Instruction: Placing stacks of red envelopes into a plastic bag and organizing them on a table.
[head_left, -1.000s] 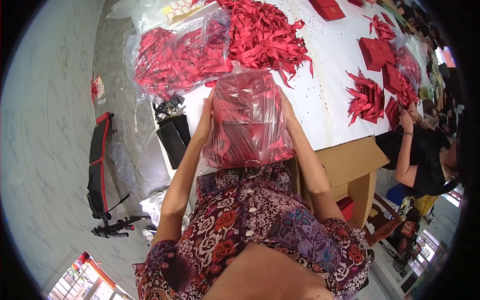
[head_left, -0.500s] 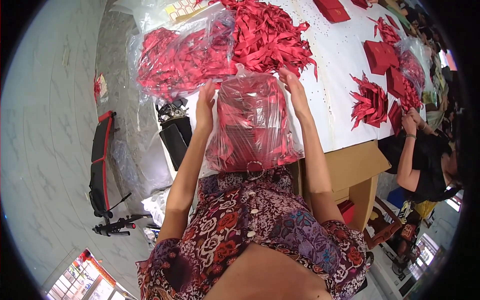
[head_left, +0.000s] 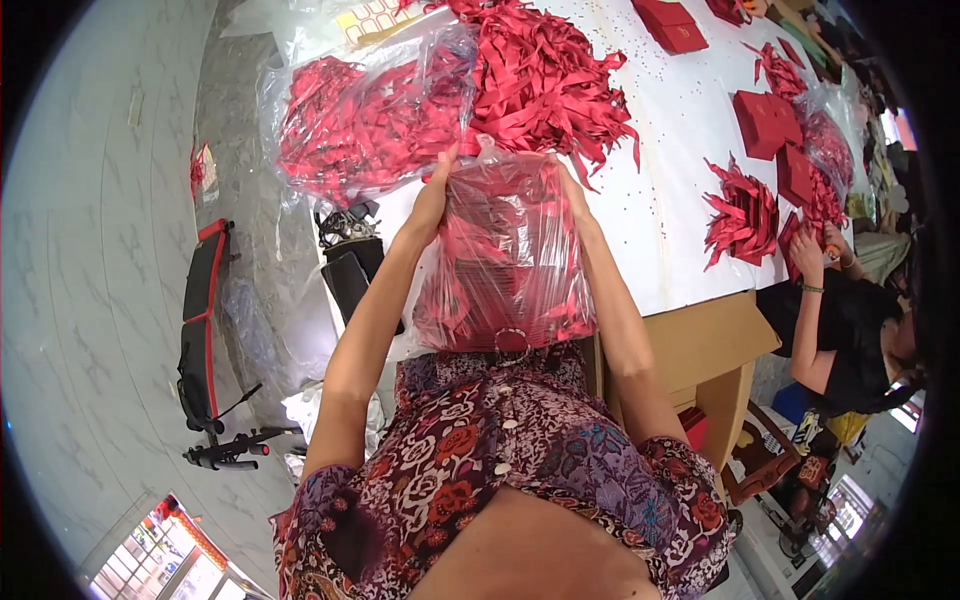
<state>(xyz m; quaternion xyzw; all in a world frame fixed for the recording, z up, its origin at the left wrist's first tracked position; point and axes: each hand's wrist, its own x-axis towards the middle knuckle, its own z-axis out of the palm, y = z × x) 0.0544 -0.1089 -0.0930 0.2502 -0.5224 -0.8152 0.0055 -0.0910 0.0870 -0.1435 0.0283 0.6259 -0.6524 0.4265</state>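
The clear plastic bag of red pieces (head_left: 505,255) is held upright between the person's chest and the near edge of the white worktop (head_left: 680,150). It looks soft and crinkly, its film glossy and probably slippery, while the stacked red contents give it some bulk and moderate weight; gripping the two upper sides, as now, seems the surest hold, since the loose film alone would slide. Through the film show dense dark-red layers, with bright glare across the front. The left hand (head_left: 437,190) is clamped on the bag's upper left edge, the right hand (head_left: 572,195) on its upper right edge. Just beyond lies a larger clear bag of red ribbon (head_left: 365,115) beside a loose heap of red ribbons (head_left: 545,80). Farther right are red boxes (head_left: 765,120) and another person's hand (head_left: 805,250).
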